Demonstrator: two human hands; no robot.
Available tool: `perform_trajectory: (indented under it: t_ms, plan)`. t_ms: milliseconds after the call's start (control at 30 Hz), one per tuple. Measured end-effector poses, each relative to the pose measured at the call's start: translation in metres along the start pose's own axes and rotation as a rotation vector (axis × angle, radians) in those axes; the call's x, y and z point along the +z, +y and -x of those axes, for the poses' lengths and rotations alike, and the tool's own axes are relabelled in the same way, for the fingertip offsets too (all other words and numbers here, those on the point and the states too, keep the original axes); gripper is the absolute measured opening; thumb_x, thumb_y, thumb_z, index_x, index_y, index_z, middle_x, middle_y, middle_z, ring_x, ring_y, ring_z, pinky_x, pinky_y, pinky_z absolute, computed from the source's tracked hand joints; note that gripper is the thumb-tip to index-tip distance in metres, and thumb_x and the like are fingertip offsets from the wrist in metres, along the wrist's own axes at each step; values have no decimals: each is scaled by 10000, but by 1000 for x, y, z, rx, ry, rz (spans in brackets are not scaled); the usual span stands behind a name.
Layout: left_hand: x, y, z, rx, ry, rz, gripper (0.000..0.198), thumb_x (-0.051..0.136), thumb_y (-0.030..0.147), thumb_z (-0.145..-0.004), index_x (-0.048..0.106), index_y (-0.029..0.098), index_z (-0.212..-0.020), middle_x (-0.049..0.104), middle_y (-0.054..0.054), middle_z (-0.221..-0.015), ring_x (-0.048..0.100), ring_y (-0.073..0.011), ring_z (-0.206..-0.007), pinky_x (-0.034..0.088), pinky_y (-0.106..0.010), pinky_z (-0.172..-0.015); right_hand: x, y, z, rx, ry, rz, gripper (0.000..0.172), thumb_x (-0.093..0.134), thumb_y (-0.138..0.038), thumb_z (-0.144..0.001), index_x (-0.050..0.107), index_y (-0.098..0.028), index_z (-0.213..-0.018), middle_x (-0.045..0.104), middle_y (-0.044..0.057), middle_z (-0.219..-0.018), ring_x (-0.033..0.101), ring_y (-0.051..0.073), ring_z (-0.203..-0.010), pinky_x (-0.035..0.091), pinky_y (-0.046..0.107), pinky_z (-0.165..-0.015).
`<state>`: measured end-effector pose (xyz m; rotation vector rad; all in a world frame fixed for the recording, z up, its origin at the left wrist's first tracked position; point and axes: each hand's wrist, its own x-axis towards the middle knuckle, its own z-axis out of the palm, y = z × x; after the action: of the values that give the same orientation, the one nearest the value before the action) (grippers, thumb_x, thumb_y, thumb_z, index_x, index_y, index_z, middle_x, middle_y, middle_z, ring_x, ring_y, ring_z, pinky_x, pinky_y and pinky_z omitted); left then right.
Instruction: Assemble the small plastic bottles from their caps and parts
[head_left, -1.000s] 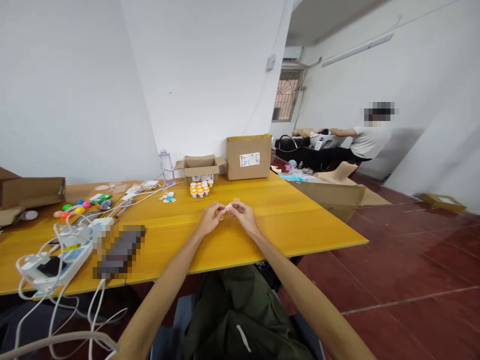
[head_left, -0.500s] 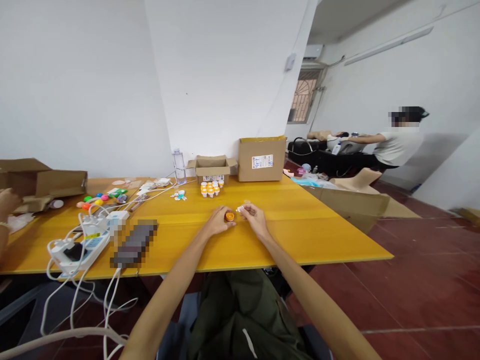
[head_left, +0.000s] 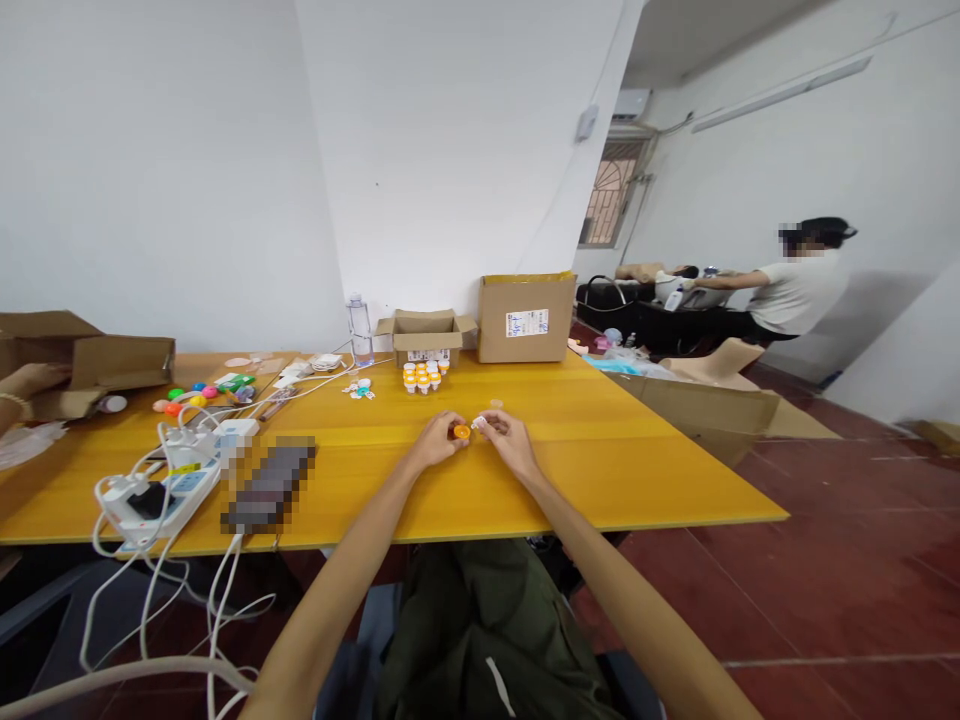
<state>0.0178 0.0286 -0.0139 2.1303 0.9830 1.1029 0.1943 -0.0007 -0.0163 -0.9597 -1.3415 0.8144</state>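
Observation:
My left hand (head_left: pixel 439 440) is closed around a small orange round piece (head_left: pixel 461 432), which looks like a bottle cap. Between the thumb and fingers of my right hand (head_left: pixel 510 437) is a small white piece (head_left: pixel 478 424), too small to tell its kind. Both hands hover just above the yellow table (head_left: pixel 585 460), with the white piece close to the orange one. Behind my right fingers, a small pale disc (head_left: pixel 496 404) lies on the wood. Farther back stand several small white bottles with orange-yellow tops (head_left: pixel 424 378), grouped together.
Two cardboard boxes (head_left: pixel 525 318) (head_left: pixel 426 337) and a clear bottle (head_left: pixel 360 330) stand along the wall. Leftward lie a power strip (head_left: pixel 199 485), cables, a phone-like dark slab (head_left: pixel 274 480) and colourful balls (head_left: pixel 196 400). Another person's hand (head_left: pixel 34 380) reaches into a left box (head_left: pixel 124 365).
The white piece in my right hand has tilted and sits nearer the orange piece. At far left, the other person's hand has moved deeper into the cardboard box.

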Motion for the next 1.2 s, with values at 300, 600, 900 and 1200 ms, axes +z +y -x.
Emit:
perform_trajectory:
  t_ms: [300, 600, 900, 1200]
  plan:
    - [1, 3, -1, -32, -10, 33, 199, 750, 171, -653, 676, 197, -836, 672, -1, -839, 611, -174, -815, 515, -328, -827, -1, -1, 1, -45, -13, 51, 345, 732, -552, -683, 714, -235, -818, 753, 55, -838, 695, 238, -796, 557, 370, -764]
    - [1, 5, -1, -70, -24, 122, 231, 769, 183, -634, 673, 191, -845, 690, -5, -837, 629, -176, -809, 518, -329, -822, 1, -6, 2, -67, 8, 88, 321, 709, -538, -703, 686, -235, -803, 747, 56, -821, 697, 231, -787, 560, 352, -744]
    - [-2, 13, -1, -123, -61, 93, 204, 761, 222, -641, 673, 183, -820, 691, 1, -816, 617, -165, -777, 508, -302, -783, 4, -5, 3, -145, -7, 172, 264, 638, -483, -786, 661, -222, -825, 740, 50, -836, 699, 214, -795, 567, 333, -738]
    - [-3, 16, -1, -91, -70, 81, 184, 763, 225, -628, 664, 180, -777, 662, 18, -780, 590, -157, -768, 491, -292, -774, 5, -6, 6, -202, -105, 279, 199, 585, -392, -869, 685, -221, -860, 746, 44, -865, 693, 194, -796, 557, 307, -733]
